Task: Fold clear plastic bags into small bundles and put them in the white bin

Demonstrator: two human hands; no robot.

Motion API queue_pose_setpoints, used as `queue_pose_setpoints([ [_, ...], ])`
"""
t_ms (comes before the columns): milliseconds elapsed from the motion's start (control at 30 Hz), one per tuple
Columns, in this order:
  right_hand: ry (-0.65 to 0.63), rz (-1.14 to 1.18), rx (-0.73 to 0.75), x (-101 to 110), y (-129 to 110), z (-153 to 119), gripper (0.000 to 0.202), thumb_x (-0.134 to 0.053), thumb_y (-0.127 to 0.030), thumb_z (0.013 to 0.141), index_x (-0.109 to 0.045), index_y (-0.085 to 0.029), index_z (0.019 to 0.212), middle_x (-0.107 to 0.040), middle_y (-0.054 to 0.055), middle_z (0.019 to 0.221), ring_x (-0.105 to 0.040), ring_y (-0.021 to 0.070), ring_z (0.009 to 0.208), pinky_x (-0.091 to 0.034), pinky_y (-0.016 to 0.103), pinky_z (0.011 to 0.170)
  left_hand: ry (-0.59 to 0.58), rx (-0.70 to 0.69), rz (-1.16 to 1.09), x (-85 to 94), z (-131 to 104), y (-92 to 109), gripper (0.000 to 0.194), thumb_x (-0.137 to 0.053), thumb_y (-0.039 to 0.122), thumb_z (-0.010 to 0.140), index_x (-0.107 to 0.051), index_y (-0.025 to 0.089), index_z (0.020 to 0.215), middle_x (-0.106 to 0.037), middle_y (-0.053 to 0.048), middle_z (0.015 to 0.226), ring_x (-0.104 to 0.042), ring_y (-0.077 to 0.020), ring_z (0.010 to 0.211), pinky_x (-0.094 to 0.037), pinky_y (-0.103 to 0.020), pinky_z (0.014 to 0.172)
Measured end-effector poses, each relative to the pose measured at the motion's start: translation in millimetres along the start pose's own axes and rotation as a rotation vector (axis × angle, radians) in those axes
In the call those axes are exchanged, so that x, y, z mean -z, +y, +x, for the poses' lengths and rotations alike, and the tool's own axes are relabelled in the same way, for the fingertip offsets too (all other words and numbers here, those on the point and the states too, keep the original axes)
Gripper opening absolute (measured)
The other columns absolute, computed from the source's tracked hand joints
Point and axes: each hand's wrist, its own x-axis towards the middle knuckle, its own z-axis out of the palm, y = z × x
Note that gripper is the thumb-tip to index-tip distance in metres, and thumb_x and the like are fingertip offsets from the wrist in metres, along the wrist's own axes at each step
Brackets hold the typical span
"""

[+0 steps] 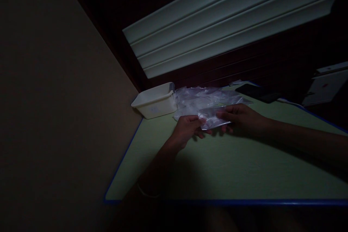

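Observation:
A clear plastic bag (213, 120) is stretched between my two hands above the table. My left hand (187, 128) pinches its left end between thumb and fingers. At the other end, my right hand (237, 116) grips the bag with the thumb on top and fingers beneath. Whether anything lies inside the bag is too dim to tell. Just behind it, a pile of clear plastic bags (190, 98) lies spread on the table, partly hidden by my hands.
The pale green table (244, 166) has a blue edge. A white plastic bin (154, 103) stands at its back left corner, against the wall. A dark flat object (257, 92) lies at the back right. White slats (217, 18) rise behind the table.

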Motion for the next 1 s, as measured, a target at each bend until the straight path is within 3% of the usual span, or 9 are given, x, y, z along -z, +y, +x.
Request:
queue_pose_setpoints([
  [133, -0.017, -0.003, -0.006, 0.4, 1.8, 1.1, 0.034, -0.071, -0.046, 0.077, -0.065, -0.013, 0.077, -0.066, 0.003, 0.060, -0.055, 0.0096, 0.048, -0.038, 0.023, 0.047, -0.028, -0.004, -0.035, 0.2, 0.4, 0.1, 0.027, -0.064, 0.032, 0.083, -0.066, 0.011, 0.099, -0.071, -0.007, 0.074, -0.062, -0.0104, 0.050, -0.043, -0.019, 0.045],
  [333, -0.013, 0.037, 0.010, -2.3, -0.7, -0.1, 0.033, -0.072, -0.047, 0.076, -0.065, -0.015, 0.080, -0.066, 0.003, 0.061, -0.056, 0.0101, 0.049, -0.040, 0.023, 0.046, 0.010, 0.005, -0.066, 1.0, 1.8, -2.7, 0.025, -0.065, 0.026, 0.081, -0.065, 0.009, 0.099, -0.071, -0.008, 0.070, -0.066, -0.0142, 0.055, -0.043, -0.018, 0.042],
  [533, 0.001, 0.128, 0.018, -0.9, -4.2, -0.4, 0.026, -0.077, -0.034, 0.072, -0.069, -0.015, 0.088, -0.067, 0.002, 0.062, -0.058, 0.0100, 0.050, -0.042, 0.022, 0.046, -0.018, -0.046, -0.148, 2.1, 1.3, -0.4, 0.031, -0.068, 0.026, 0.077, -0.065, 0.009, 0.103, -0.073, -0.011, 0.080, -0.068, -0.0157, 0.059, -0.045, -0.020, 0.044],
  [667, 0.016, 0.169, 0.006, 2.2, -3.2, -0.3, 0.025, -0.076, -0.029, 0.071, -0.071, -0.016, 0.092, -0.069, 0.003, 0.063, -0.060, 0.0114, 0.052, -0.045, 0.023, 0.050, -0.040, -0.032, -0.186, 1.6, -0.9, 4.4, 0.034, -0.066, 0.021, 0.077, -0.065, 0.009, 0.109, -0.072, -0.009, 0.076, -0.069, -0.0156, 0.061, -0.046, -0.020, 0.047],
  [1000, -0.061, 0.163, 0.109, 7.7, -2.4, -0.6, 0.021, -0.066, -0.031, 0.070, -0.075, -0.014, 0.080, -0.070, 0.009, 0.065, -0.059, 0.0164, 0.056, -0.046, 0.030, 0.055, -0.059, -0.029, -0.197, 4.8, 0.4, 4.2, 0.023, -0.061, 0.021, 0.074, -0.069, 0.010, 0.093, -0.072, -0.010, 0.071, -0.070, -0.0177, 0.064, -0.047, -0.020, 0.048],
])
